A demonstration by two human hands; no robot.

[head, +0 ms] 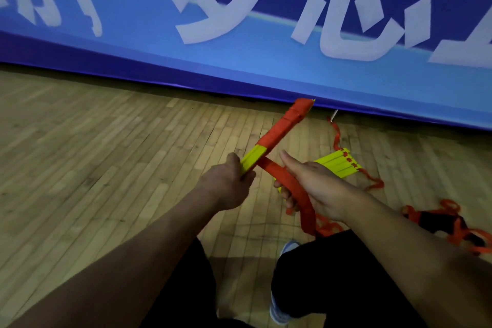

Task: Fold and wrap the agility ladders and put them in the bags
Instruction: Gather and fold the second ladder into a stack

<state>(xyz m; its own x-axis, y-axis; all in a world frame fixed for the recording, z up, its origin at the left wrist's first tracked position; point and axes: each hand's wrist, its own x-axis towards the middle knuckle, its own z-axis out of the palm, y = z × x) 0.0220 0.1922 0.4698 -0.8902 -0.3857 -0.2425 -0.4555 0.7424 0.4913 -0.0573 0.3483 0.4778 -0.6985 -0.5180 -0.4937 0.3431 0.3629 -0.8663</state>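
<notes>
1. Yellow rungs stacked into one bundle (277, 138), upper half already bound in orange strap; we take this bundle as our landmark.
2. Our left hand (229, 184) is clamped round the bundle's bare yellow lower end, fingers closed tight on it, bundle tilted up and away to the right.
3. Our right hand (316, 186) sits just right of the bundle's lower end, fingers curled on the orange strap (290, 186), thumb sticking out straight toward the bundle.
4. That strap runs from the bundle's wrapped part, across the right palm, then drops below the wrist.
5. Right of the bundle, behind the right hand, a second ladder (338, 165) lies flat on the wood floor (106, 157), yellow rungs side by side, loose orange webbing trailing off its far edge.
6. Further right of the bundle, past our right forearm, a dark bag (442, 221) lies on the floor tangled in orange webbing; blurred, detail unclear.
7. Beyond the bundle's top end, a blue banner (239, 42) with large white characters lines the floor edge.
8. Below the bundle, our dark trousers and one light blue shoe (279, 311).
</notes>
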